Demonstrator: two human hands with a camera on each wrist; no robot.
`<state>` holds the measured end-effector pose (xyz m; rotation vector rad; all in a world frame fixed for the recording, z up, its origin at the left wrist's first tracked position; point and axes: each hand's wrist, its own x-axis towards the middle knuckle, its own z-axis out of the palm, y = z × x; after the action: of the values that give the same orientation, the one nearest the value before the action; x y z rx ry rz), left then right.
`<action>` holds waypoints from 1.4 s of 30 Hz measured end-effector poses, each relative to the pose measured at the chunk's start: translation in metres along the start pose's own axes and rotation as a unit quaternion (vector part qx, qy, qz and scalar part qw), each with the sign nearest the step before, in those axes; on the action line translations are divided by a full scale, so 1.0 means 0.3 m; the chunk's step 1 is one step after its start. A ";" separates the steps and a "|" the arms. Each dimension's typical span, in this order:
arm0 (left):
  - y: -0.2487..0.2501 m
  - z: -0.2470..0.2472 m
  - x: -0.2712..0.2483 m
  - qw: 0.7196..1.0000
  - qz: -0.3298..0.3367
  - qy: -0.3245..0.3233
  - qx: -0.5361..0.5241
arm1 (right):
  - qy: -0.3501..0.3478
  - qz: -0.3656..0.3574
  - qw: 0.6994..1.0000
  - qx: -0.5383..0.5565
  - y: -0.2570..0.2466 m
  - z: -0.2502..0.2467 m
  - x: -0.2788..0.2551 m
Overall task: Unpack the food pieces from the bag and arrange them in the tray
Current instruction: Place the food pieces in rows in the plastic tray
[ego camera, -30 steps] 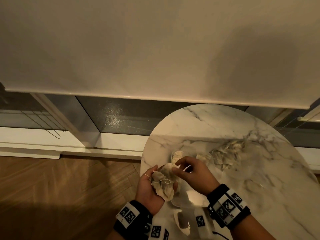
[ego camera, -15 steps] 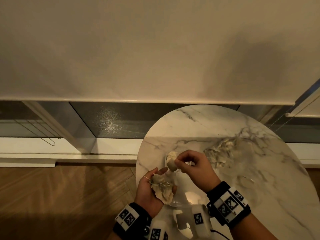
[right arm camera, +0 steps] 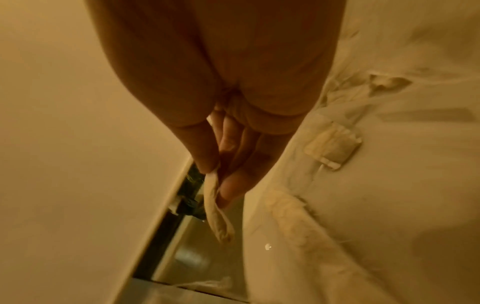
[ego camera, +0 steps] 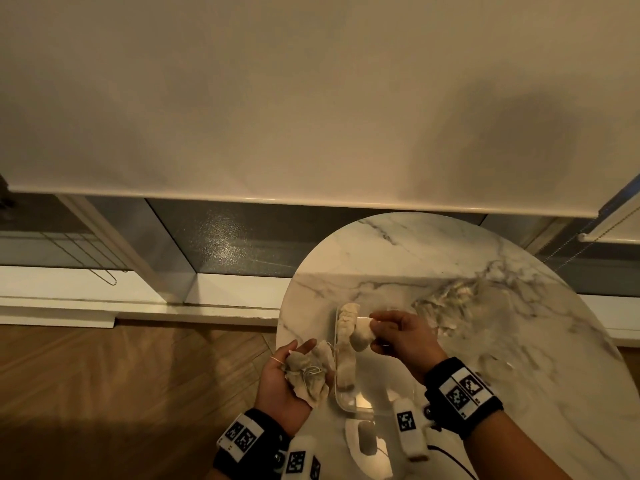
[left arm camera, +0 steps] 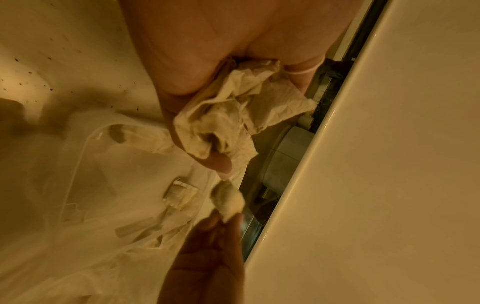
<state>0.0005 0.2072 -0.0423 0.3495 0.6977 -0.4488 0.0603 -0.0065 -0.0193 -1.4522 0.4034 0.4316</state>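
Wooden floor ran along the left, below a pale roller blind (ego camera: 311, 98) and a dark strip of window, and the round marble table (ego camera: 467, 271) filled the right. My left hand (ego camera: 282, 382) sat at the table's near-left edge, fingers curled round the crumpled cloth bag (ego camera: 308, 372), which lay bunched in my palm with its drawstring loose. Just right of it stood the clear tray (ego camera: 349, 405), a row of pale food pieces (ego camera: 346, 348) lying along its left wall. A second earlier my right hand (ego camera: 398, 337) had been down at the bag; now it had lifted over the tray's far end, thumb and fingertips pinching a single food piece (ego camera: 362, 336) (a soft, pale lump, as best I could tell). I judged that one more piece was out and only needed setting down in line. Farther right, a heap of crumpled clear plastic (ego camera: 450, 306) rested on the marble.
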 end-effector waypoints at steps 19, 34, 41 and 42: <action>0.052 -0.092 -0.053 0.999 0.036 0.018 -0.026 | -0.108 0.073 0.838 -0.530 0.239 0.097 0.189; 0.053 -0.098 -0.034 0.999 0.029 0.010 -0.035 | -0.093 0.169 0.796 -0.574 0.232 0.075 0.210; 0.051 -0.084 -0.015 0.999 0.024 0.019 -0.024 | -0.136 0.190 0.763 -0.602 0.254 0.101 0.203; 0.052 -0.084 -0.012 0.999 0.023 0.019 -0.025 | -0.139 0.185 0.759 -0.609 0.260 0.102 0.204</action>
<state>-0.0077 0.2328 -0.0553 0.3263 0.7353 -0.3810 0.0727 0.0318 -0.1149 -2.5203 0.1222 1.3949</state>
